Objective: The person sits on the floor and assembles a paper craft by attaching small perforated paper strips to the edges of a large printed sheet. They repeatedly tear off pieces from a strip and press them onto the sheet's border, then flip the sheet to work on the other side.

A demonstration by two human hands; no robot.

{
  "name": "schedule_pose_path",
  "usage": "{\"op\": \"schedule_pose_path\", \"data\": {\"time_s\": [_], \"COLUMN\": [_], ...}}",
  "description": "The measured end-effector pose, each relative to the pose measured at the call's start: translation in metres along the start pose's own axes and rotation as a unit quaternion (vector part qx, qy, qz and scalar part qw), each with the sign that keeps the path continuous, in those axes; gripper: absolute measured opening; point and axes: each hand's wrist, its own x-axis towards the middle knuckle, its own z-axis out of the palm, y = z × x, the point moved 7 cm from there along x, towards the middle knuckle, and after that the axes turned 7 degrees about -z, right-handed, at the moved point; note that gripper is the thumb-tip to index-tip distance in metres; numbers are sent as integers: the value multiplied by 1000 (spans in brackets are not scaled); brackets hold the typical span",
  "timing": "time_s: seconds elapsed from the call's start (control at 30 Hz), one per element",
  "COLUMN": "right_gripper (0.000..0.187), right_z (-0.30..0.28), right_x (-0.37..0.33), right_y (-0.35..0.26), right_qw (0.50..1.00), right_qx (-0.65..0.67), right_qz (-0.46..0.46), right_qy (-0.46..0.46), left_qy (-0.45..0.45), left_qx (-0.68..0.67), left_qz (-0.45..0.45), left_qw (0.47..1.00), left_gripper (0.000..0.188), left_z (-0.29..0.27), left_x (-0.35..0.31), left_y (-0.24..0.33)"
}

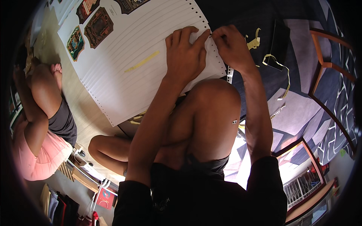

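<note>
A wide white sheet of continuous-form paper (124, 90), with rows of punched holes along its edges, lies in front of me. My left hand (184, 56) rests on it near the right edge, fingers spread and pressing down. Just beside it, my right hand (233, 49) has its fingers curled and pinched at the punched edge strip. A short white piece of holed strip (230, 75) shows below the right wrist. On the sheet lies a thin yellow strip (142, 62). Several dark ornate printed labels (98, 28) are at the sheet's far left.
Torn yellowish paper (254, 43) and a curled strip (288, 81) lie on the dark patterned cloth to the right, around a flat black object (277, 45). My bent knee (215, 98) rises close under the sheet. Another person in pink (41, 154) sits at the left.
</note>
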Motion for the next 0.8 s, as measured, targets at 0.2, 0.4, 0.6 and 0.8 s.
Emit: {"op": "schedule_pose_path", "data": {"time_s": [0.2,0.4,0.6,0.8], "right_gripper": [13,10,9,8], "right_z": [-1,1,8,10], "right_x": [-2,-6,-2,-1], "right_y": [8,2,0,-8], "right_qw": [999,999,996,982], "right_qx": [-24,-6,-82,-184], "right_qz": [-41,-25,-29,17], "right_qy": [-23,-34,-20,-22], "left_qy": [3,-5,9,2], "left_qx": [48,29,11,13], "left_qz": [26,21,15,14], "left_qw": [999,999,1000,1000], "left_gripper": [45,51,53,53], "left_z": [4,2,2,4], "left_x": [-1,-1,-4,-5], "left_y": [2,-1,-3,-2]}}
